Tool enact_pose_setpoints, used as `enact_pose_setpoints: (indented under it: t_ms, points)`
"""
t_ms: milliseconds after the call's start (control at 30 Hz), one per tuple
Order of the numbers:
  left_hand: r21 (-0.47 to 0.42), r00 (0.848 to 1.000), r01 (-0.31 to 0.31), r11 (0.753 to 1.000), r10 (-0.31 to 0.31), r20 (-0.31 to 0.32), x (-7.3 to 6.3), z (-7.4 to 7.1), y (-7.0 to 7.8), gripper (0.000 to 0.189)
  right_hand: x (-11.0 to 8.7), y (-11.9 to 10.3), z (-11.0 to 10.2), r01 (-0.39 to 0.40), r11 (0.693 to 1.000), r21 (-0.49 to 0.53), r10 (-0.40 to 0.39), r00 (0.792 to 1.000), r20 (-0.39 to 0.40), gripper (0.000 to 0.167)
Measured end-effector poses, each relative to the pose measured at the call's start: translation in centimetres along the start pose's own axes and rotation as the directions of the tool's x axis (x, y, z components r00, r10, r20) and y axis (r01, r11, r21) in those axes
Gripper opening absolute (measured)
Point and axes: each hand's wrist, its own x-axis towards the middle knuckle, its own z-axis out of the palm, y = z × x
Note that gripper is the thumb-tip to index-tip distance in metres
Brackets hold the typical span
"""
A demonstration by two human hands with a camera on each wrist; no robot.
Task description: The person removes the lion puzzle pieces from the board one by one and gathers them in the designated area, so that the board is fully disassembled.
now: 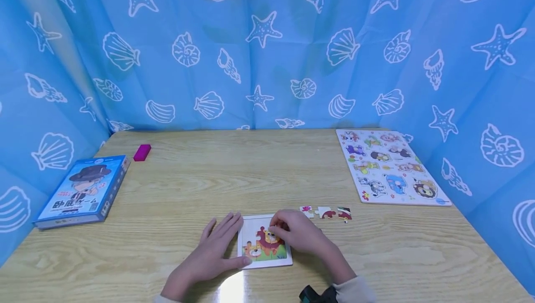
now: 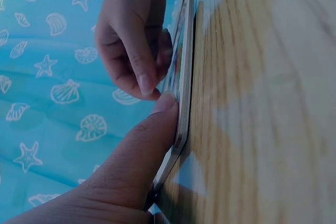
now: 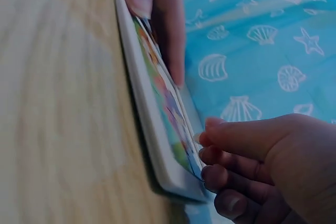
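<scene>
A small jigsaw puzzle in a white frame (image 1: pixel 267 264) lies on the table, partly filled with a lion and another orange animal. My left hand (image 1: pixel 215 249) rests along the frame's left side, fingers stretched out, its thumb (image 2: pixel 160 119) on the near left corner. Over the upper right part of the puzzle my right hand (image 1: pixel 298 232) has its fingers curled, thumb and forefinger together. A small pale bit of a puzzle piece (image 3: pixel 197 138) shows at these fingertips; most of it is hidden. Loose puzzle pieces (image 1: pixel 325 213) lie in a row just right of the frame.
A blue game box (image 1: pixel 83 191) lies at the left edge, with a magenta block (image 1: pixel 142 152) behind it. An animal picture board (image 1: pixel 390 166) lies at the back right. Behind the wooden table (image 1: pixel 234 168) hangs a blue seashell curtain (image 1: pixel 259 66).
</scene>
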Motion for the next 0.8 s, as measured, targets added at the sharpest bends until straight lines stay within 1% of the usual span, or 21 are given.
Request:
enact_pose_setpoints:
  t_ms: [133, 467, 600, 700, 800]
  points:
    - [-0.007, 1.0, -0.003, 1.0, 0.003, 0.006, 0.1, 0.0, 0.0, 0.088, 0.1, -0.3, 0.5, 0.016, 0.999, -0.041, -0.016, 1.0, 0.003, 0.008]
    - [-0.018, 1.0, -0.006, 1.0, 0.006, 0.005, 0.1, -0.1, 0.2, 0.087, 0.3, -0.3, 1.0, -0.004, 0.997, -0.079, 0.003, 1.0, -0.014, 0.01]
    - [-0.02, 1.0, -0.003, 1.0, 0.003, 0.01, 0.1, -0.1, 0.2, 0.088, 0.4, -0.4, 1.1, -0.019, 0.994, -0.108, 0.018, 1.0, -0.003, 0.01]
    - [-0.021, 1.0, 0.008, 1.0, -0.007, 0.019, 0.1, -0.2, 0.3, 0.088, 0.3, -0.4, 1.1, -0.015, 0.991, -0.135, 0.016, 1.0, 0.006, 0.011]
    - [-0.03, 1.0, 0.0, 1.0, 0.0, 0.018, 0.1, -0.1, 0.3, 0.088, 0.3, -0.5, 1.1, -0.009, 0.987, -0.162, 0.011, 1.0, 0.012, 0.011]
